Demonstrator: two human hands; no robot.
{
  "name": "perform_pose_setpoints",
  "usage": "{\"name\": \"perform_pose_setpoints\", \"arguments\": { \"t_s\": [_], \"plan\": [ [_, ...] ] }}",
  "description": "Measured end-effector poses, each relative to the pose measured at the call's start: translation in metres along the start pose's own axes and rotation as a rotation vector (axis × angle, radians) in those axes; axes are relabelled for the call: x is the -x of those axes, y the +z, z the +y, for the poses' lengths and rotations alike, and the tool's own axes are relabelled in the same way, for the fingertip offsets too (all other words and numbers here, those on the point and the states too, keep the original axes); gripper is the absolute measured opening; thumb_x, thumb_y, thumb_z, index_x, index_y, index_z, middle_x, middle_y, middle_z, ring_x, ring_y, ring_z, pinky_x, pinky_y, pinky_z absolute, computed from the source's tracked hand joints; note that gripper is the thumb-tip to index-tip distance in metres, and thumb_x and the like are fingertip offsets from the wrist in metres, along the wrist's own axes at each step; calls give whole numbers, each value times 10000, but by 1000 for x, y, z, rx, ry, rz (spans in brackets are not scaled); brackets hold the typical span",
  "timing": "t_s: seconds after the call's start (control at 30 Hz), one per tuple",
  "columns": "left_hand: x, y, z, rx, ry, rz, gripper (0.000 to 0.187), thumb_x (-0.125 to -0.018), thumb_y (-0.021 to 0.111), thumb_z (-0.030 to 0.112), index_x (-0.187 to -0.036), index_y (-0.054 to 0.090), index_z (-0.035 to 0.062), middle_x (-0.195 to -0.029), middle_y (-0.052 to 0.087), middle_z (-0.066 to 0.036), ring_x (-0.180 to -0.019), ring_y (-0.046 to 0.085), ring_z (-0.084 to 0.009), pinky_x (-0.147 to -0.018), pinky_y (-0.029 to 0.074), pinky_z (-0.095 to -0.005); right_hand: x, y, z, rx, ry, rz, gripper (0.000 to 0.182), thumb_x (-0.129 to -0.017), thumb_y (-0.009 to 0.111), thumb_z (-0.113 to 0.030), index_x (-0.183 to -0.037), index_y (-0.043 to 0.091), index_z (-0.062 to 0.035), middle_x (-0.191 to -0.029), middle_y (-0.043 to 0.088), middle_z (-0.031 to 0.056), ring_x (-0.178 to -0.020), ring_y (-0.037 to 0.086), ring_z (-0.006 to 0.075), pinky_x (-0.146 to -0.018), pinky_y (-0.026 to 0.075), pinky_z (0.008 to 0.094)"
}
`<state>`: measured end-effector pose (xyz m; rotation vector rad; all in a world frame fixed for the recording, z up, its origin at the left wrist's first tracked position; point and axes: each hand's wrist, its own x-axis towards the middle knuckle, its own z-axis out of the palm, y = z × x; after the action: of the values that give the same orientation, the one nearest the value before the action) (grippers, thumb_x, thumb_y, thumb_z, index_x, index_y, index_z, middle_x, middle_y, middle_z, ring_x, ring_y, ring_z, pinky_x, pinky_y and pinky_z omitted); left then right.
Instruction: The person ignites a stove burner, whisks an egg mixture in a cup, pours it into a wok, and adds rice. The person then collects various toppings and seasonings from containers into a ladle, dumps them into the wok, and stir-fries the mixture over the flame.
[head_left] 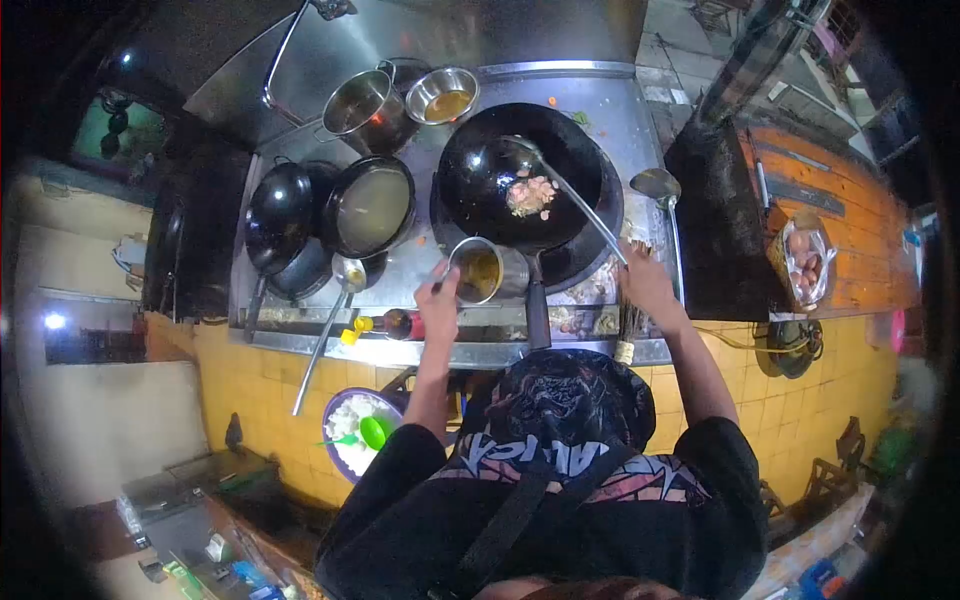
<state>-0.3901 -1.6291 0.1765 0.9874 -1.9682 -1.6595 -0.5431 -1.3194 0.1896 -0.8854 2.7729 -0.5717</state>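
Note:
My left hand (437,300) is closed around the handle of a metal pot (512,272), tilted so its yellowish contents show. This pot is beside the near left rim of a large black wok (480,205). My right hand (648,285) grips a long-handled ladle (585,208), whose head reaches into the wok. Small pieces of pinkish meat (530,194) lie in the wok, just below the ladle's head. The wok's dark handle (538,312) points toward my body, between my two hands.
A pan of cloudy liquid (372,212), a stockpot (365,108) and a steel bowl (443,95) stand left and behind. One ladle (322,345) lies left, another (657,185) right. A bamboo brush (628,325), bottle (398,324), rice tub (333,458) and egg basket (785,270) are nearby.

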Motion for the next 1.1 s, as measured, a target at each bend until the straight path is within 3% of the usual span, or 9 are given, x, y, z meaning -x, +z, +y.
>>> {"name": "perform_pose_setpoints", "arguments": {
  "t_s": [0.07, 0.13, 0.23, 0.3, 0.4, 0.63, 0.83, 0.97, 1.1],
  "plan": [
    [-26, 8, 16, -171, 216, -17, 270, -793, 628, 166, -1041, 630, 60, -664, 587, -28, -565, 533, -96, -520, 423, -246, 9, -20, -20, 57, 222, -142, 509, -757, 535, -92, -1236, 390, 1, -898, 582, 263, -848, 569, 422, -764, 472, 435],
    [-55, 18, 33, -351, 442, -43, 274, -779, 644, 195, -1022, 644, 68, -577, 563, -23, -511, 521, -105, -495, 414, -263, 30, -7, -16, -31, 119, -73, 510, -752, 535, -87, -1233, 391, 4, -907, 585, 255, -809, 574, 428, -738, 477, 450],
    [-90, 37, 58, -562, 678, -98, 261, -748, 650, 190, -1004, 657, 139, -613, 607, -90, -546, 593, -191, -530, 454, -317, 46, 3, -12, -152, -4, 55, 500, -747, 530, -76, -1226, 399, -12, -874, 595, 249, -727, 577, 443, -687, 481, 478],
    [-110, 50, 69, -780, 806, -176, 287, -719, 666, 136, -1005, 648, 139, -771, 640, -117, -624, 614, -223, -590, 475, -330, 49, 4, -14, -286, 126, -41, 468, -756, 515, -76, -1212, 420, -27, -809, 591, 269, -741, 573, 451, -688, 472, 492],
    [-142, 66, 77, -900, 999, -289, 315, -693, 668, 132, -1004, 623, 133, -771, 636, -130, -691, 613, -298, -630, 482, -391, 58, 23, -40, -266, 275, -34, 411, -767, 500, -84, -1172, 455, -36, -749, 586, 273, -737, 580, 440, -665, 466, 507],
    [-189, 90, 102, -1175, 1339, -316, 293, -703, 607, 127, -994, 579, 135, -740, 629, -74, -683, 612, -239, -654, 482, -378, 74, 35, -53, -329, 298, 44, 443, -746, 536, -93, -1172, 447, -14, -724, 575, 291, -725, 579, 443, -668, 457, 512],
    [-196, 98, 118, -1160, 1317, -228, 363, -678, 658, 147, -1035, 592, 127, -715, 617, -108, -664, 599, -292, -634, 476, -398, 69, 50, -54, -391, 279, 107, 398, -749, 539, -76, -1133, 477, 7, -713, 574, 283, -705, 576, 435, -676, 453, 501],
    [-191, 96, 106, -1029, 1073, -176, 336, -692, 667, 232, -1016, 622, 155, -727, 622, -121, -665, 598, -310, -641, 478, -398, 67, 55, -75, -315, 432, 46, 358, -732, 527, -71, -1071, 493, 35, -717, 573, 284, -700, 573, 439, -635, 456, 517],
    [-184, 88, 69, -886, 815, -89, 328, -688, 671, 301, -987, 643, 167, -735, 634, -121, -696, 614, -296, -647, 474, -392, 53, 46, -70, -328, 245, -33, 331, -724, 553, -104, -1013, 494, 45, -726, 585, 273, -715, 588, 424, -642, 481, 498]
  ]
}}
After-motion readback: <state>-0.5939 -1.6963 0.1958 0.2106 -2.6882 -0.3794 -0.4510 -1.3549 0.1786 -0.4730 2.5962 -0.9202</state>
